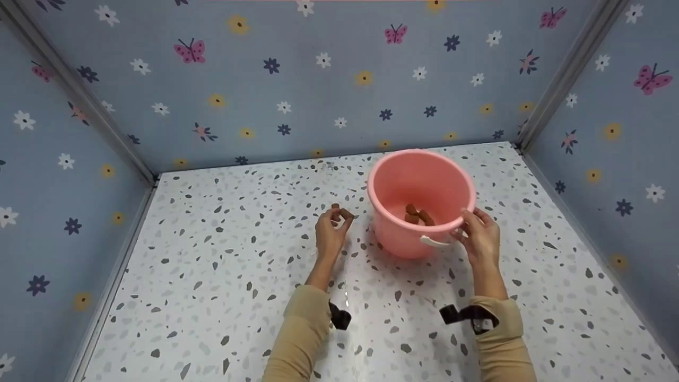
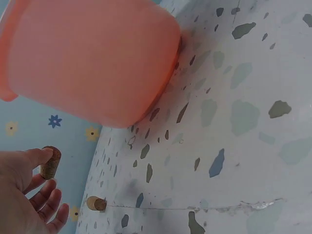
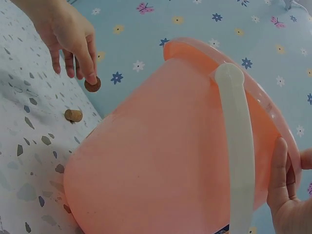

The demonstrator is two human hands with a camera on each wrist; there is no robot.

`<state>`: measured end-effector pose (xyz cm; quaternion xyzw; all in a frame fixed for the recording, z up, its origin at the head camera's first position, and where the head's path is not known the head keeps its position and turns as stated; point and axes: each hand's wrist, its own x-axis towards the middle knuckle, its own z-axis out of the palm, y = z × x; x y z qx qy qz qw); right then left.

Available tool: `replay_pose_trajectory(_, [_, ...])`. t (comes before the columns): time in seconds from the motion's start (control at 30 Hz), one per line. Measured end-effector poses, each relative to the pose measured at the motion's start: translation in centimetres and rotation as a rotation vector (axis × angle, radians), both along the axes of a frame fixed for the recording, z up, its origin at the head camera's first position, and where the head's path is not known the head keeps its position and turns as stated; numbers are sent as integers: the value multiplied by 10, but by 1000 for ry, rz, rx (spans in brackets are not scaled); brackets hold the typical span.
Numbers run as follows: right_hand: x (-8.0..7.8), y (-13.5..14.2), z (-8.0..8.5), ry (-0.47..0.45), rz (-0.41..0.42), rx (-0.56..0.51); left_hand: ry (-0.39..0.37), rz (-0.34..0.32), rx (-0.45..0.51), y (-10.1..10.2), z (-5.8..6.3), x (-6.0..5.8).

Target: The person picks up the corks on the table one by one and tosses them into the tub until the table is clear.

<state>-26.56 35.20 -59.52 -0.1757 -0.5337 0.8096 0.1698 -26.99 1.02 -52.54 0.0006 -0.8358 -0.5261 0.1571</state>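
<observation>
A pink bucket [image 1: 400, 239] stands right of centre in the head view, several brown corks [image 1: 412, 218] lying on its bottom. My right hand [image 1: 481, 241] grips its rim on the near right side, beside the white handle [image 3: 236, 126] that hangs down outside. To the left of the bucket, my left hand [image 1: 330, 239] pinches a cork [image 2: 50, 163] between thumb and forefinger, raised off the surface. A second cork [image 3: 73, 115] rests on the table just beyond and below that hand.
The speckled white table [image 1: 212, 265] is enclosed by blue panels [image 1: 339, 95] printed with flowers and butterflies at the back and both sides. Black straps with small cameras [image 1: 340, 317] sit on both wrists over tan sleeves [image 1: 299, 334].
</observation>
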Motion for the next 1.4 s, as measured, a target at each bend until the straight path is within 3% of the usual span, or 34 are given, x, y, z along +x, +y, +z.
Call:
replay_pose_trajectory(0.17, [-1,1,-1,-11,5,-16,89,-32,36,0,7,3])
replay_pose_trajectory(0.2, [8,-5,15,-20,25,-52,102,-36,40,0,9,4])
replay_pose_trajectory(0.33, [10,-6,19,-43,38,-65,130,-48,49,0,16,8])
replay_pose_trajectory(0.4, [9,-6,18,-26,23,-55,140,-56,65,0,20,10])
replay_pose_trajectory(0.43, [0,0,2,-20,4,-21,148,-64,75,0,22,10])
replay_pose_trajectory(0.63, [-4,1,-7,48,-37,-25,181,-103,109,4,37,19])
replay_pose_trajectory(0.83, [-5,1,-8,93,-20,-52,179,-137,119,10,54,30])
replay_pose_trajectory(1.1, [-5,1,-7,79,-22,-37,252,-205,142,21,75,44])
replay_pose_trajectory(1.4, [-3,1,-8,66,-23,-14,283,-273,133,38,91,50])
